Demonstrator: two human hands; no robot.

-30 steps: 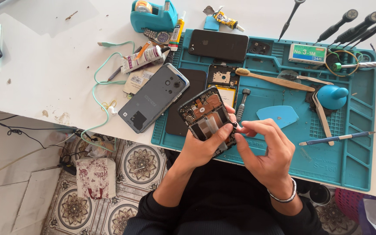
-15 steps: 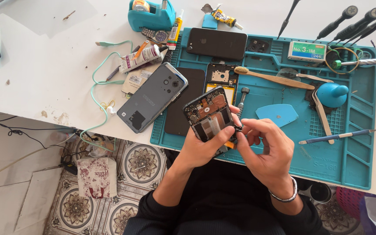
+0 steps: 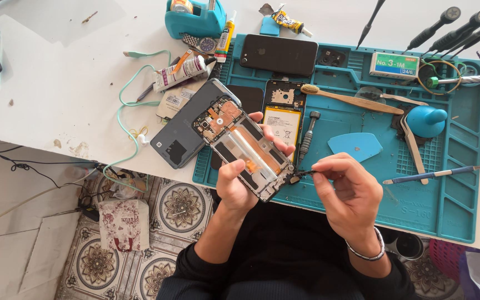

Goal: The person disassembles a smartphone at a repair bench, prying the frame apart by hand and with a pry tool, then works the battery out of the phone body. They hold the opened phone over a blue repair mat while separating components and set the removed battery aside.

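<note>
My left hand grips an opened phone frame with its circuit boards exposed, tilted above the near edge of the teal work mat. My right hand pinches a thin dark tool or part whose tip touches the frame's lower right corner. Beside the frame on the mat lies a phone battery in its black housing, and a small screwdriver rests just right of it.
A grey phone back cover lies left of the frame. On the mat sit a black phone, toothbrush, blue pick, blue suction cup, tweezers and screwdrivers. Glue tubes, a green cable and a tape dispenser crowd the white table.
The phone frame has tilted flatter and shifted left in my left hand. My right hand has drawn away to the frame's lower right corner, now pinching a thin dark piece.
</note>
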